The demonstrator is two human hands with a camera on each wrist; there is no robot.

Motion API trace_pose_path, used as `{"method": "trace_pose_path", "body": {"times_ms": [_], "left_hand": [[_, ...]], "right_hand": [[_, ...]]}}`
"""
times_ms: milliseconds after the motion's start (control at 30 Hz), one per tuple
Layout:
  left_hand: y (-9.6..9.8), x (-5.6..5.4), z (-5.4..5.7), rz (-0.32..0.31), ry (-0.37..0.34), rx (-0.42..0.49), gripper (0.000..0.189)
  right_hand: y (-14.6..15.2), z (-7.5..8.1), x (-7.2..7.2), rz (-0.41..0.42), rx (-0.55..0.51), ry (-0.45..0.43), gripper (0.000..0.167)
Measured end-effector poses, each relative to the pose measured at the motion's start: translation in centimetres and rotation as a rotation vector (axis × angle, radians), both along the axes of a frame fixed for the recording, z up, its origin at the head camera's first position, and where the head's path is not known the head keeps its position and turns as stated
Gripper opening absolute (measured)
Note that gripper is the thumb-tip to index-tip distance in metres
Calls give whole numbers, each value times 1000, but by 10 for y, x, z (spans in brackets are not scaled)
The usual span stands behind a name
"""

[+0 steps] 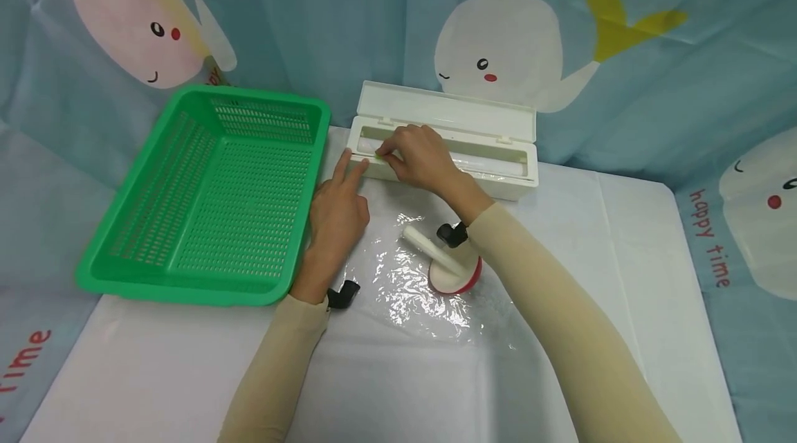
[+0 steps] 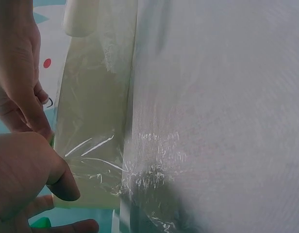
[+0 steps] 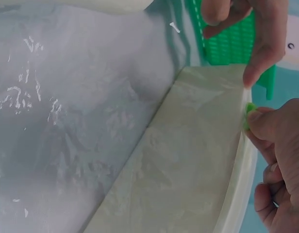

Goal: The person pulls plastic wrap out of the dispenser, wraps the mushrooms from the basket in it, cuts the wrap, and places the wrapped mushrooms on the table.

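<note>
A cream cling film box (image 1: 510,188) stands at the back of the table, its lid (image 1: 448,111) tipped up and a white film roll (image 1: 488,165) inside. Near the left end of its front edge, my right hand (image 1: 423,156) pinches a small green slider cutter (image 3: 248,114) between thumb and finger. My left hand (image 1: 339,214) touches the box's left front corner with extended fingers. Clear cling film (image 1: 398,277) hangs down the box front and spreads over the table. A white-handled round thing with a red rim (image 1: 445,263) is on the film area; its exact kind is unclear.
To the left stands a green perforated plastic basket (image 1: 243,201), close against my left forearm. A blue curtain with whale prints (image 1: 349,14) hangs right behind the box. White cloth (image 1: 598,235) covers the table. Black wrist straps show at both wrists.
</note>
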State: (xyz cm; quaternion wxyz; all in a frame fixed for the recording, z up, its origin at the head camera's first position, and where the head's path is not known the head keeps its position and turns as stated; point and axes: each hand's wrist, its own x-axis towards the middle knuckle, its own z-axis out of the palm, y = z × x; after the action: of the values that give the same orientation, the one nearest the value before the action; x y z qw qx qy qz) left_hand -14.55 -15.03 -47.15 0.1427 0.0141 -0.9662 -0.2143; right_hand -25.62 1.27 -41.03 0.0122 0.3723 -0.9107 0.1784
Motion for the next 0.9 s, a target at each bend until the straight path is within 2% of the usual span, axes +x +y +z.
{"method": "trace_pose_path", "body": {"times_ms": [367,733,900], "left_hand": [[4,-3,0,-25,15,0,62],[1,-2,1,-6,-21,-10,62],[1,-1,0,-10,-11,15,62]], "right_hand": [[15,-1,-1,-7,-14,2,17],[25,-1,1,-11,-28,-1,17],[30,-2,2,-19,-34,-18,17]]}}
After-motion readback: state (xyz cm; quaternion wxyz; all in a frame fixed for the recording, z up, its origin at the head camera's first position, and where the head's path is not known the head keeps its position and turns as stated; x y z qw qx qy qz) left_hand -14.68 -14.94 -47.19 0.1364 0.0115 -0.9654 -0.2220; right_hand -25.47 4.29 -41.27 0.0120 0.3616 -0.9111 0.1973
